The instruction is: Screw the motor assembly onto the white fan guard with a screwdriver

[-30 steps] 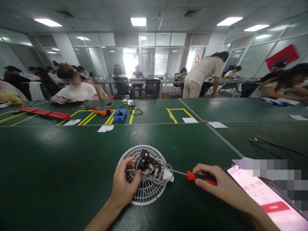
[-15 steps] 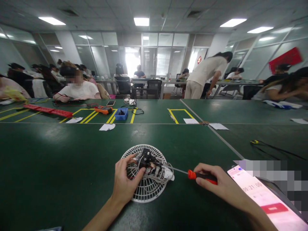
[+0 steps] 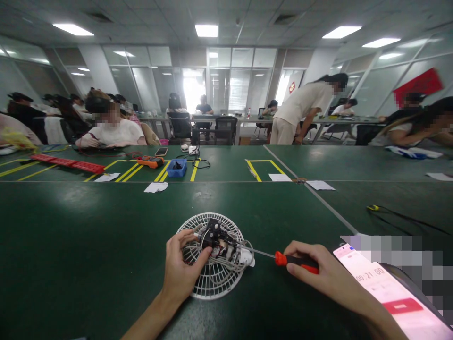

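A round white fan grille (image 3: 212, 289) lies on the green table. On top of it rests a black fan motor assembly (image 3: 213, 232) with grey cable coiled about it and a white part (image 3: 247, 257) at its right end. My left hand (image 3: 182, 264) grips the motor assembly from the left, thumb in front and fingers behind. In my right hand (image 3: 311, 262) is a screwdriver (image 3: 283, 259) with a red and black handle, held nearly level. Its shaft points left into the right side of the assembly, where the tip is hidden.
At the right a phone (image 3: 375, 278) shows a timer. Farther back stand a blue bin (image 3: 176, 168), an orange multimeter (image 3: 151, 162) and red trays (image 3: 67, 163). Paper slips (image 3: 156, 187) lie along the table seam. A black cord (image 3: 399, 217) is at the right. Several people sit or stand beyond.
The view has shifted very slightly. Both hands, the screwdriver and the motor assembly keep nearly the same places relative to each other.
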A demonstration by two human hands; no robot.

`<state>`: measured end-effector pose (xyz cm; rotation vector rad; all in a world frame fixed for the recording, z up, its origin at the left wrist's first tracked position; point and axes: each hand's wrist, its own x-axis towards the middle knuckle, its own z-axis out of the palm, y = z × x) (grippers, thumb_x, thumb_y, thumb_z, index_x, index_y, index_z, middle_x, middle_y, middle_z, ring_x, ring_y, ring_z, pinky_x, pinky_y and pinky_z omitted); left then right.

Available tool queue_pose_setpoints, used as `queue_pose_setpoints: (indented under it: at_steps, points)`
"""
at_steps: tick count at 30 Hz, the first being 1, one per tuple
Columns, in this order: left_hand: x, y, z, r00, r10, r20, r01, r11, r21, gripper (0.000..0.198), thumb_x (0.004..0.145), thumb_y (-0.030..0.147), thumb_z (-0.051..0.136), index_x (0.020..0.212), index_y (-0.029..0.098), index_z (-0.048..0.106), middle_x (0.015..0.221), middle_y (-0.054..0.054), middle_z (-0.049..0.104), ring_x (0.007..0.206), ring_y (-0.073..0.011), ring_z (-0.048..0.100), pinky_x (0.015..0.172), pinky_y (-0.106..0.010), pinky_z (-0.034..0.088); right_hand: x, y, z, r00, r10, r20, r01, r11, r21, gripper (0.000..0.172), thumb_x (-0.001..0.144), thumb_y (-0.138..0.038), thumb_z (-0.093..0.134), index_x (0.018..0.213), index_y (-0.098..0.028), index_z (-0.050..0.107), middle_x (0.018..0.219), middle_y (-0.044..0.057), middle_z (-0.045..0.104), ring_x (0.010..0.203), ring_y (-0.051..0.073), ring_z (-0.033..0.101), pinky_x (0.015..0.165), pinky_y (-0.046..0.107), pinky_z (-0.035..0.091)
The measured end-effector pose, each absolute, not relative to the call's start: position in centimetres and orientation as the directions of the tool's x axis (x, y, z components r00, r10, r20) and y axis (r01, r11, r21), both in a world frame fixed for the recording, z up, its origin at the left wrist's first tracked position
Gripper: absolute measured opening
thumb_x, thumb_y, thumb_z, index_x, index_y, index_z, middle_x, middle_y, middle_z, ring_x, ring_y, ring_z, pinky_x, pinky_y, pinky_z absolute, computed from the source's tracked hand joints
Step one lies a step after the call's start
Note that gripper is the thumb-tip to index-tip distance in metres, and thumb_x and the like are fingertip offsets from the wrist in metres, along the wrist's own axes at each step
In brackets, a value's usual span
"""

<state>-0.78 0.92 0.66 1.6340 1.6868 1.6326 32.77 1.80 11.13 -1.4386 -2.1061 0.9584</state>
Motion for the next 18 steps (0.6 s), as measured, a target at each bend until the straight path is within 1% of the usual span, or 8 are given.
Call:
queue_pose_setpoints:
  at_steps: [4,7,9,10,12,14,16,18]
  points:
    - [-0.79,0.87,0.7,-0.313,0.814,0.489,0.521,-0.283,0.805,0.05,0.08,0.05,0.081,0.116,0.022,0.06,0.11,-0.008,0.067,0.104,-0.0265,0.07,0.096,-0.047,0.057,32.7,1.73,11.21,-0.384,0.922,-0.051,0.631,0.221,-0.744,0.02,0.093,-0.042,0.066,0.095,-0.024,0.076,0.094,0.004,0.078,0.088,0.026,0.071,0.08,0.037,0.053]
    - [-0.95,0.8,0.73,-0.3,0.808,0.507,0.551,-0.286,0.783,0.048,0.081,0.052,0.08,0.114,0.023,0.062,0.108,-0.008,0.069,0.104,-0.028,0.069,0.094,-0.048,0.057,32.56,1.63,11.17,-0.384,0.922,-0.043,0.616,0.221,-0.756,0.019,0.093,-0.04,0.066,0.092,-0.024,0.075,0.092,0.003,0.078,0.085,0.025,0.071,0.078,0.036,0.054]
    - [-1.02,0.79,0.79,-0.295,0.804,0.517,0.567,-0.288,0.771,0.048,0.081,0.053,0.079,0.114,0.023,0.063,0.108,-0.008,0.07,0.103,-0.0287,0.069,0.094,-0.049,0.057,32.52,1.53,11.04,-0.373,0.927,-0.026,0.611,0.225,-0.759,0.015,0.09,-0.037,0.069,0.097,-0.024,0.074,0.089,0.003,0.076,0.083,0.024,0.071,0.077,0.036,0.054]
    - [-1.02,0.79,0.84,-0.293,0.801,0.522,0.575,-0.289,0.766,0.048,0.081,0.054,0.079,0.114,0.023,0.063,0.107,-0.009,0.07,0.103,-0.0289,0.069,0.093,-0.049,0.058,32.52,1.47,10.94,-0.361,0.932,-0.017,0.608,0.221,-0.763,0.018,0.087,-0.034,0.072,0.102,-0.025,0.073,0.089,0.002,0.075,0.082,0.023,0.071,0.075,0.035,0.055]
    - [-0.97,0.81,1.01,-0.287,0.795,0.535,0.587,-0.295,0.754,0.048,0.081,0.054,0.079,0.113,0.023,0.064,0.105,-0.009,0.071,0.102,-0.029,0.07,0.092,-0.048,0.058,32.55,1.32,10.75,-0.328,0.945,0.003,0.594,0.209,-0.777,0.031,0.079,-0.028,0.078,0.107,-0.026,0.068,0.09,-0.001,0.073,0.079,0.022,0.071,0.072,0.033,0.055]
    - [-0.87,0.81,1.17,-0.283,0.789,0.544,0.589,-0.305,0.748,0.046,0.081,0.052,0.079,0.113,0.023,0.065,0.105,-0.008,0.071,0.1,-0.0281,0.071,0.091,-0.046,0.059,32.61,1.22,10.63,-0.317,0.948,0.006,0.584,0.201,-0.786,0.029,0.075,-0.024,0.08,0.099,-0.027,0.063,0.088,-0.003,0.07,0.077,0.021,0.07,0.068,0.031,0.054]
    - [-0.79,0.78,1.23,-0.28,0.789,0.547,0.582,-0.313,0.75,0.044,0.082,0.05,0.079,0.114,0.023,0.065,0.106,-0.008,0.071,0.099,-0.0267,0.071,0.09,-0.045,0.06,32.65,1.2,10.62,-0.333,0.943,-0.005,0.59,0.204,-0.781,0.021,0.078,-0.026,0.078,0.088,-0.025,0.059,0.085,-0.003,0.069,0.076,0.021,0.07,0.068,0.031,0.052]
    - [-0.78,0.75,1.13,-0.279,0.793,0.541,0.575,-0.314,0.756,0.045,0.082,0.048,0.079,0.116,0.023,0.064,0.108,-0.008,0.07,0.099,-0.0256,0.072,0.091,-0.044,0.061,32.7,1.29,10.73,-0.345,0.938,-0.02,0.608,0.207,-0.767,0.016,0.081,-0.028,0.076,0.086,-0.025,0.061,0.083,-0.002,0.071,0.077,0.022,0.07,0.069,0.032,0.052]
